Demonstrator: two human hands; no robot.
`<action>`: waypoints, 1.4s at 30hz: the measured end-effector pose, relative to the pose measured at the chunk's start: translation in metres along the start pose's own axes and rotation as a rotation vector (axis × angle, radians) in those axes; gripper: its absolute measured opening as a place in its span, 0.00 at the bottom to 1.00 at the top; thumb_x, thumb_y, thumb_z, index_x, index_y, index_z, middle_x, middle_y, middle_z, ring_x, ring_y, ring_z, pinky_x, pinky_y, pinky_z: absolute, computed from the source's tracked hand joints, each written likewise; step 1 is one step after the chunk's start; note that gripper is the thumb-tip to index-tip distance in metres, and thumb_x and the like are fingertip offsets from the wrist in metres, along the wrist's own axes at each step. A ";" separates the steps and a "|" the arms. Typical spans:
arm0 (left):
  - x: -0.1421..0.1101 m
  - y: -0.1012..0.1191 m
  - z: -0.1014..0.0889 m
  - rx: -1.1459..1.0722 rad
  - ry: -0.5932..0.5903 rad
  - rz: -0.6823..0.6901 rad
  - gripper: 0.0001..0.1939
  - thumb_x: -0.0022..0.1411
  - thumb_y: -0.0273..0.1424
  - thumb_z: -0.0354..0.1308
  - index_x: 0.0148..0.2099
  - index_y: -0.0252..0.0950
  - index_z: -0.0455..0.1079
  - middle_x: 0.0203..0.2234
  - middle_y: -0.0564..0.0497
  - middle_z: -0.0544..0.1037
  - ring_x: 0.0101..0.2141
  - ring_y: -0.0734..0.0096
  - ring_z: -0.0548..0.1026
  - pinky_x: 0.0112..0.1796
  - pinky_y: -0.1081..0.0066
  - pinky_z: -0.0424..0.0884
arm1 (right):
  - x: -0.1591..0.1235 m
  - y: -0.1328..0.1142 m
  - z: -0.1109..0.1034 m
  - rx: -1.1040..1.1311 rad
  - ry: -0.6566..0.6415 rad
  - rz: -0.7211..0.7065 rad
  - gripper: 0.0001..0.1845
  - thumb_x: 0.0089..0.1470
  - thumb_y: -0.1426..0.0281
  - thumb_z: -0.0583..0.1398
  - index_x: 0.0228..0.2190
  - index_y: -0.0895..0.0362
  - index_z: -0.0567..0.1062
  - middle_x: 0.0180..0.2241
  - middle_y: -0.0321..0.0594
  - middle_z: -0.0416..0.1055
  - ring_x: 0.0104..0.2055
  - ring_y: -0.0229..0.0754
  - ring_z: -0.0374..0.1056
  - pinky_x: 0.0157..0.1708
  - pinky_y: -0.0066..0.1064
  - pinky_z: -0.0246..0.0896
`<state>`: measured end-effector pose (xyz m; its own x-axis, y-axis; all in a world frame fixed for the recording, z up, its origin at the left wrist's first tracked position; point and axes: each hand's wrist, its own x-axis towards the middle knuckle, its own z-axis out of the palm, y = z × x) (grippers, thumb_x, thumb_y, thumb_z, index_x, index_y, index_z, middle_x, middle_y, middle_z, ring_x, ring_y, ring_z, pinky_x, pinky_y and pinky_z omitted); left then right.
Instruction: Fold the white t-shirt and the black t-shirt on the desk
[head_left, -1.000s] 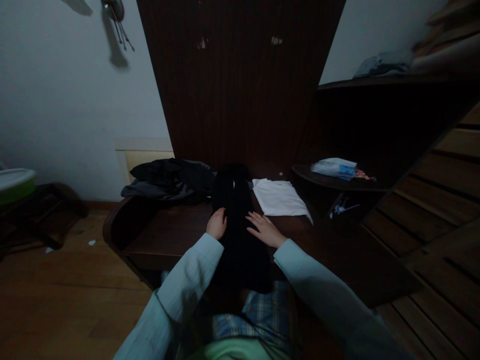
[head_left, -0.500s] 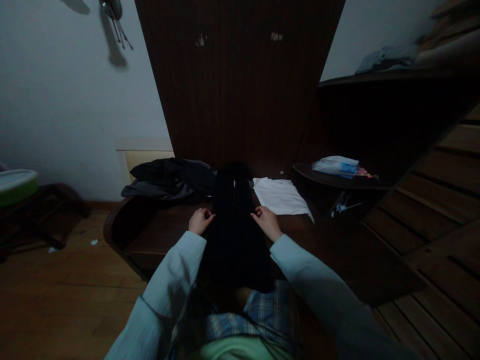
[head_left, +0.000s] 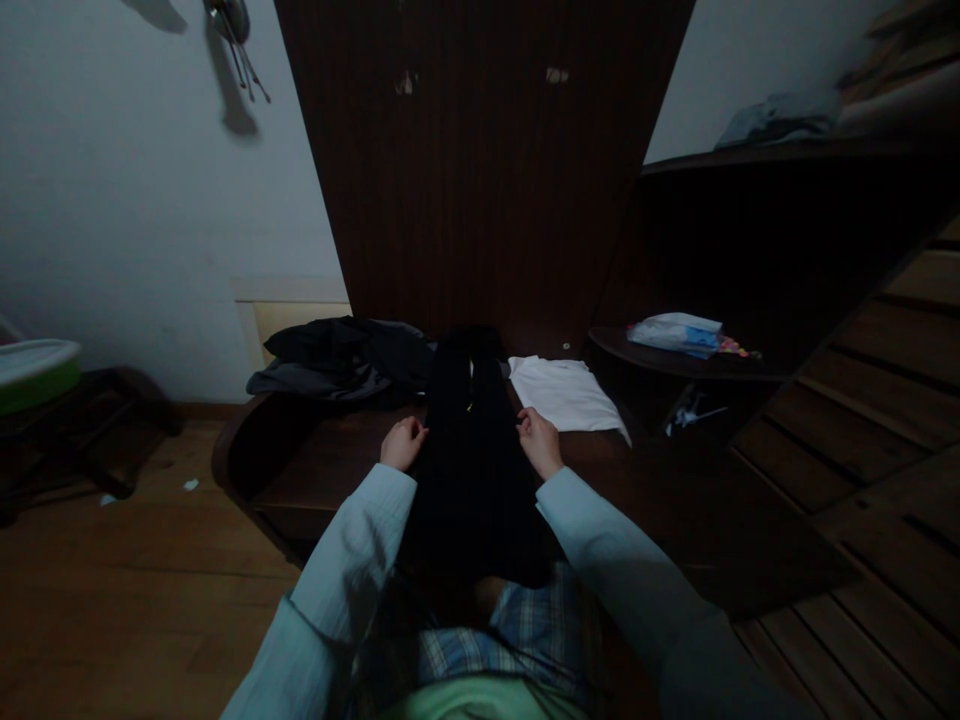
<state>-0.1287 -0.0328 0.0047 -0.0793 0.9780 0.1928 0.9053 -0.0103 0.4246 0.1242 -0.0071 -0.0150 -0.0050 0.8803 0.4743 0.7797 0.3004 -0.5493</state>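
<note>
A long black garment lies lengthwise down the middle of a dark wooden table, its near end hanging over the front edge. My left hand is closed on the garment's left edge. My right hand is closed on its right edge. Both arms are in pale sleeves. A folded white cloth lies just beyond my right hand.
A heap of dark clothes sits at the table's back left. A tall dark wardrobe stands behind. A rounded shelf at the right carries a white and blue packet. Wooden floor at left, a green-rimmed basin on a low stand.
A second ago both hands lay on top of the garment, the right one flat. They moved out to its two side edges and closed on them.
</note>
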 end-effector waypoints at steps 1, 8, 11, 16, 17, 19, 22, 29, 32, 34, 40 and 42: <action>0.000 0.001 -0.001 0.005 -0.001 -0.003 0.07 0.57 0.32 0.48 0.29 0.36 0.62 0.28 0.51 0.71 0.32 0.72 0.69 0.32 0.75 0.61 | 0.000 -0.001 0.000 -0.015 -0.003 -0.003 0.09 0.45 0.76 0.49 0.30 0.56 0.66 0.23 0.35 0.66 0.27 0.38 0.63 0.28 0.27 0.55; -0.002 0.004 -0.004 0.039 -0.012 -0.019 0.07 0.58 0.31 0.47 0.30 0.36 0.63 0.30 0.50 0.72 0.34 0.71 0.69 0.33 0.75 0.61 | -0.003 -0.007 -0.005 -0.170 -0.052 0.010 0.07 0.46 0.74 0.51 0.30 0.55 0.66 0.27 0.37 0.67 0.30 0.39 0.63 0.27 0.27 0.53; -0.002 0.004 -0.003 0.026 -0.006 -0.028 0.07 0.58 0.31 0.46 0.30 0.36 0.63 0.30 0.50 0.73 0.34 0.71 0.70 0.33 0.75 0.61 | -0.003 -0.007 -0.005 -0.153 -0.040 0.026 0.06 0.46 0.71 0.53 0.31 0.55 0.65 0.27 0.36 0.67 0.30 0.39 0.63 0.26 0.27 0.52; -0.003 0.004 -0.003 -0.008 0.004 -0.037 0.06 0.58 0.31 0.46 0.30 0.37 0.63 0.31 0.50 0.73 0.34 0.71 0.70 0.33 0.75 0.61 | -0.003 -0.006 -0.005 -0.121 -0.056 0.033 0.06 0.46 0.72 0.54 0.31 0.54 0.66 0.24 0.33 0.67 0.27 0.37 0.64 0.24 0.26 0.51; -0.003 0.004 -0.004 -0.014 0.004 -0.044 0.06 0.57 0.31 0.46 0.30 0.37 0.62 0.31 0.50 0.73 0.34 0.71 0.70 0.33 0.75 0.61 | -0.003 -0.006 -0.005 -0.121 -0.051 0.045 0.06 0.46 0.72 0.54 0.31 0.54 0.66 0.24 0.33 0.67 0.27 0.37 0.64 0.24 0.26 0.50; -0.003 0.004 -0.004 -0.025 0.007 -0.053 0.06 0.57 0.31 0.47 0.29 0.37 0.62 0.31 0.50 0.73 0.34 0.72 0.70 0.32 0.75 0.61 | -0.003 -0.006 -0.006 -0.124 -0.039 0.066 0.07 0.46 0.72 0.54 0.32 0.54 0.66 0.23 0.32 0.68 0.26 0.37 0.64 0.23 0.26 0.49; -0.003 0.003 -0.003 -0.034 0.012 -0.049 0.07 0.57 0.31 0.46 0.29 0.37 0.62 0.31 0.51 0.73 0.34 0.72 0.70 0.32 0.76 0.61 | -0.003 -0.006 -0.006 -0.129 -0.030 0.080 0.07 0.47 0.72 0.53 0.32 0.54 0.67 0.23 0.33 0.68 0.26 0.37 0.64 0.23 0.26 0.49; -0.001 0.000 0.000 -0.033 0.027 -0.024 0.07 0.57 0.31 0.47 0.29 0.37 0.63 0.30 0.51 0.73 0.33 0.72 0.70 0.32 0.76 0.61 | -0.001 -0.007 -0.005 -0.098 -0.014 0.081 0.05 0.48 0.71 0.52 0.30 0.54 0.66 0.23 0.34 0.69 0.26 0.37 0.64 0.24 0.26 0.50; -0.001 0.000 0.000 -0.011 0.023 -0.023 0.07 0.57 0.32 0.47 0.29 0.37 0.63 0.30 0.51 0.73 0.33 0.72 0.70 0.32 0.75 0.61 | -0.005 -0.007 -0.008 -0.072 0.003 0.107 0.06 0.49 0.65 0.53 0.26 0.54 0.66 0.23 0.34 0.68 0.25 0.37 0.64 0.24 0.26 0.50; -0.001 0.000 0.000 0.003 0.019 -0.020 0.07 0.57 0.32 0.47 0.29 0.37 0.63 0.30 0.51 0.73 0.33 0.72 0.70 0.33 0.75 0.61 | -0.010 -0.006 -0.013 -0.057 -0.011 0.120 0.10 0.49 0.61 0.52 0.23 0.54 0.65 0.21 0.33 0.67 0.24 0.36 0.63 0.23 0.25 0.50; -0.002 0.002 -0.003 0.011 0.015 -0.006 0.07 0.57 0.31 0.47 0.29 0.37 0.63 0.29 0.51 0.73 0.32 0.72 0.70 0.32 0.76 0.61 | -0.030 -0.003 -0.031 -0.148 -0.185 -0.046 0.17 0.48 0.56 0.54 0.18 0.54 0.62 0.18 0.33 0.63 0.22 0.36 0.61 0.22 0.26 0.48; -0.002 0.002 -0.003 0.018 0.014 -0.008 0.07 0.57 0.32 0.47 0.29 0.37 0.63 0.29 0.51 0.73 0.32 0.72 0.70 0.31 0.76 0.61 | -0.033 -0.006 -0.034 -0.198 -0.227 -0.150 0.15 0.49 0.58 0.53 0.19 0.55 0.62 0.21 0.35 0.65 0.25 0.37 0.62 0.25 0.26 0.50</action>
<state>-0.1277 -0.0354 0.0076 -0.0921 0.9750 0.2021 0.9120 0.0011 0.4103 0.1412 -0.0499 -0.0042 -0.2509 0.8976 0.3623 0.8663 0.3752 -0.3296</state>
